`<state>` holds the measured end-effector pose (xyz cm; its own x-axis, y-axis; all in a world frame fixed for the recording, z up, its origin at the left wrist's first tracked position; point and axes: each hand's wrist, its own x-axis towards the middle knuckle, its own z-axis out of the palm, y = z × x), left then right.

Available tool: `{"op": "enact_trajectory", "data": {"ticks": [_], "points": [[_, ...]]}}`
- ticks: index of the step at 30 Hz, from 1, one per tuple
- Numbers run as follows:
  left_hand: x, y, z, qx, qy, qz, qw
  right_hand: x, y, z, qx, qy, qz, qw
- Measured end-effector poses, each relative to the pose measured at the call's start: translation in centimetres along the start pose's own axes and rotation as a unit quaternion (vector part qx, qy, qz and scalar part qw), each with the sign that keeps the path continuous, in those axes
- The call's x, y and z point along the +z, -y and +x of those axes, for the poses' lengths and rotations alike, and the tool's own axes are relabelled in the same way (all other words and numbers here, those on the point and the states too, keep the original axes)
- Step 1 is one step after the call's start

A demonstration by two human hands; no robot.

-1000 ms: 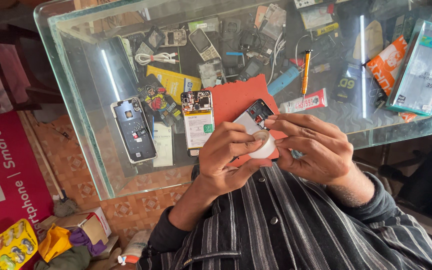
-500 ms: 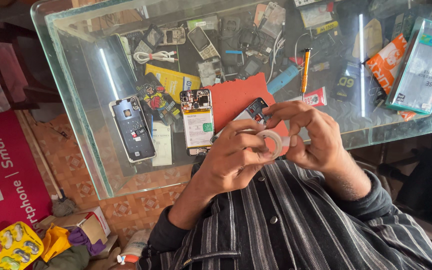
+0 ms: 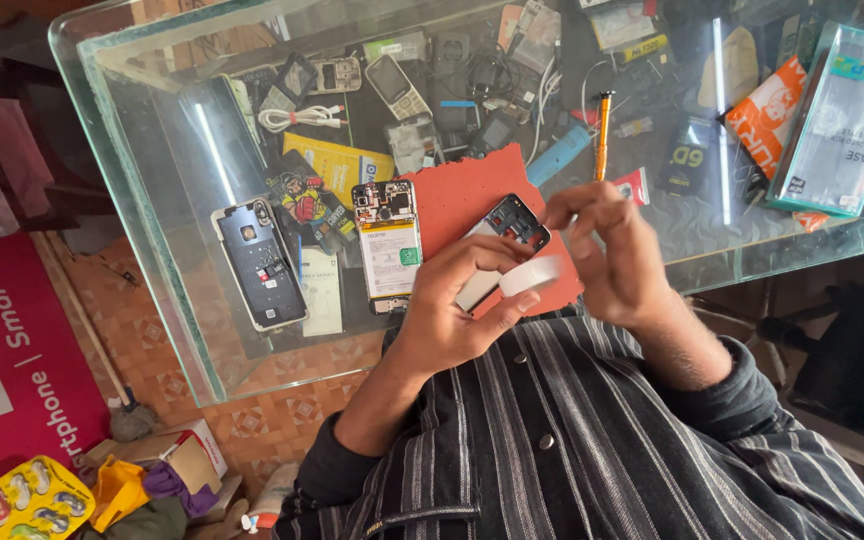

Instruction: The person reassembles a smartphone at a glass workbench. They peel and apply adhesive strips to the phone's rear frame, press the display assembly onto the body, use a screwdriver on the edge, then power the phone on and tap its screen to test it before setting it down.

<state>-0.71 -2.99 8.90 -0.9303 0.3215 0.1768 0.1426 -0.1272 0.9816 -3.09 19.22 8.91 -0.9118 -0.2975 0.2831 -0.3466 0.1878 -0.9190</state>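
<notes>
Left hand (image 3: 452, 310) gripping white tape roll (image 3: 530, 275) (round, smooth); right hand (image 3: 607, 250) pinching its end

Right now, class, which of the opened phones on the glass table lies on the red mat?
The phone frame under the person's left hand. The opened phone showing its battery and the dark back shell both lie on bare glass, left of the red mat.

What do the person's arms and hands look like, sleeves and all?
Both hands, left hand and right hand, are bare, with no gloves and no rings in view. The arms wear long sleeves of a dark shirt with thin pale stripes and round buttons, pushed back above the wrists.
</notes>
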Motion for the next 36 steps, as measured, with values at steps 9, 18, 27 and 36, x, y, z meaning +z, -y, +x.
{"op": "enact_trajectory", "data": {"ticks": [9, 18, 27, 36], "points": [[0.8, -0.3, 0.9, 0.071, 0.030, 0.129, 0.989, -1.1, 1.0, -1.9, 0.212, 0.030, 0.265, 0.940], [4.0, 1.5, 0.7, 0.095, 0.062, 0.148, 0.983, -2.5, -1.2, -6.5, 0.199, -0.036, 0.210, 0.957], [9.7, 5.9, 1.3, 0.090, 0.114, 0.214, 0.966, -6.8, -4.8, -12.2, 0.297, -0.132, -0.223, 0.919], [13.4, 9.2, 3.1, 0.170, 0.139, 0.289, 0.932, -8.6, -7.8, -15.8, 0.204, -0.173, -0.481, 0.835]]}}
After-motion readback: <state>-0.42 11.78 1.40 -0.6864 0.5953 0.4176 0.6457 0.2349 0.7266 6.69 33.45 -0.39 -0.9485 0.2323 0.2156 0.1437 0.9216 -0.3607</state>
